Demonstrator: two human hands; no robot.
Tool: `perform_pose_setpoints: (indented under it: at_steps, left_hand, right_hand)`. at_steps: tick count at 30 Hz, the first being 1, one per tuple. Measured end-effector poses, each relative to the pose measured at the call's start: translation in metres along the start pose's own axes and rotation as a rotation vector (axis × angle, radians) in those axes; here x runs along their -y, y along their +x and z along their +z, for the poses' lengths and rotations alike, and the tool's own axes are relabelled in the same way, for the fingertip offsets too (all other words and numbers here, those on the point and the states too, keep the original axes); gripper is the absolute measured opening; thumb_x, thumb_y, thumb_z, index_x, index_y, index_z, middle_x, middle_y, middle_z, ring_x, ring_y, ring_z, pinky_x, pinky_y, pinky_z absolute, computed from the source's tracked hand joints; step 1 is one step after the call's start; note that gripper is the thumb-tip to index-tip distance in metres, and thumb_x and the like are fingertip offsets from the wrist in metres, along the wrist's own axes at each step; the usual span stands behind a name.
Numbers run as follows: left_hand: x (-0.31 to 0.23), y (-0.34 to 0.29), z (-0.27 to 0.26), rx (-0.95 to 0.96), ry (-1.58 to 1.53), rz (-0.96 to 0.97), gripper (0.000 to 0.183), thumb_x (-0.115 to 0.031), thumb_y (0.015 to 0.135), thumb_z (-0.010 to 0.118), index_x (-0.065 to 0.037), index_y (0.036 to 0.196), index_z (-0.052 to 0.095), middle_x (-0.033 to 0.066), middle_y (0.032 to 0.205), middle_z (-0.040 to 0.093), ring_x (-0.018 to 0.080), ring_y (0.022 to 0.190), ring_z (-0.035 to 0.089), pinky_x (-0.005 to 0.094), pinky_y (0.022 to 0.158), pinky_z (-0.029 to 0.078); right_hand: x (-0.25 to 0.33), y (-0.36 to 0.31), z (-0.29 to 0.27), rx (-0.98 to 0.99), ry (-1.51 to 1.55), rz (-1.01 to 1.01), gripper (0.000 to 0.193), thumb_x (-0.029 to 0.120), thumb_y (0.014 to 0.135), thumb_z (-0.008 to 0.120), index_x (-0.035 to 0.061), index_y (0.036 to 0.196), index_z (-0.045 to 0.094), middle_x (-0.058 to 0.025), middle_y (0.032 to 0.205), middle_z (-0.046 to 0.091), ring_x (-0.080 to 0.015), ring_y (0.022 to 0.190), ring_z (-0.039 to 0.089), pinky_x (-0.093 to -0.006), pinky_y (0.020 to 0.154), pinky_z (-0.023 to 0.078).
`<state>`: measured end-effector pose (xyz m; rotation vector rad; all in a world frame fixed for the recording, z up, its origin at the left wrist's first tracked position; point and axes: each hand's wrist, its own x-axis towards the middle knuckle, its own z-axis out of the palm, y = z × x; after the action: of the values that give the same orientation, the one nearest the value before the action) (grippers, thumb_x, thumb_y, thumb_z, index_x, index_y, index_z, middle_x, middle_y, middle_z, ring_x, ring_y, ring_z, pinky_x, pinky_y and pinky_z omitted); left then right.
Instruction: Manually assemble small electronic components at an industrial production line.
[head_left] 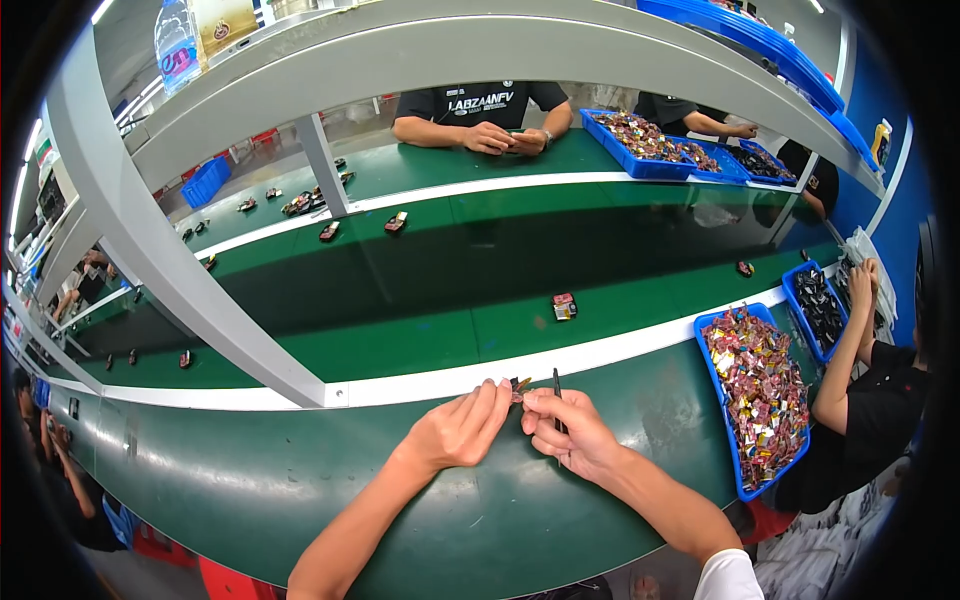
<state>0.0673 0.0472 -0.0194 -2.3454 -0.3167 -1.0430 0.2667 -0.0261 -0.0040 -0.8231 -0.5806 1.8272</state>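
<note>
Component [519, 388] sits pinched by left hand [455, 428] and right hand [575, 432], which also grips a black stick [557, 384]

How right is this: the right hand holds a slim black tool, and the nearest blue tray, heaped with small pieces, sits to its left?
Wrong side: in the head view, that blue tray of small pieces sits right of the right hand, which does hold the slim black tool.

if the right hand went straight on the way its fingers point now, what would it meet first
The right hand would probably meet the small part at its fingertips, then the left hand just beyond; exact depth is unclear.
</note>
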Motion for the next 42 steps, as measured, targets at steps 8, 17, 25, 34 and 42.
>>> perform_pose_setpoints:
  at_steps: [8,17,25,34,42]
  left_hand:
    - [0.003,-0.007,-0.003,0.04,-0.018,0.04,0.036,0.001,0.076,0.069,0.014,0.109,0.065,0.0186,0.095,0.067,0.0205,0.076,0.069,0.0285,0.065,0.057]
    - [0.005,-0.008,-0.006,0.048,0.019,0.054,0.031,-0.005,0.079,0.07,0.011,0.106,0.067,0.0152,0.092,0.068,0.0189,0.077,0.07,0.0257,0.067,0.057]
    - [0.0,-0.009,-0.002,0.021,-0.047,-0.014,0.03,-0.001,0.078,0.069,0.01,0.107,0.067,0.0133,0.095,0.068,0.0185,0.075,0.069,0.0269,0.066,0.057]
    - [-0.036,0.004,-0.006,-0.057,-1.063,-1.162,0.024,0.003,0.093,0.063,0.008,0.117,0.064,0.016,0.1,0.07,0.0221,0.084,0.073,0.0292,0.069,0.063]
    - [-0.043,0.009,-0.01,-0.102,-1.433,-1.503,0.025,-0.002,0.099,0.059,0.01,0.122,0.061,0.0188,0.108,0.07,0.0204,0.091,0.072,0.0315,0.079,0.063]
  right_hand:
    - [-0.002,-0.001,-0.002,0.029,-0.107,-0.032,0.024,0.019,0.102,0.061,-0.0019,0.091,0.063,-0.0079,0.075,0.065,-0.0026,0.04,0.029,-0.0233,0.041,0.022]
    - [-0.003,0.002,-0.002,0.021,-0.1,0.002,0.028,0.023,0.102,0.058,-0.0043,0.099,0.064,-0.014,0.079,0.068,-0.0031,0.04,0.029,-0.0225,0.041,0.022]
    - [-0.005,0.002,-0.002,-0.019,-0.128,0.005,0.017,0.013,0.097,0.063,-0.0031,0.091,0.066,-0.0103,0.075,0.067,-0.0026,0.039,0.031,-0.0234,0.04,0.021]
    - [-0.011,0.003,-0.006,-0.027,-0.172,-0.074,0.016,0.011,0.095,0.065,-0.0009,0.085,0.065,-0.0082,0.071,0.067,-0.0015,0.04,0.033,-0.0236,0.04,0.02]
    - [-0.016,0.002,0.0,-0.129,-0.361,-0.215,0.011,0.012,0.094,0.069,0.0006,0.092,0.07,-0.0036,0.066,0.065,-0.0017,0.047,0.04,-0.0215,0.043,0.024]
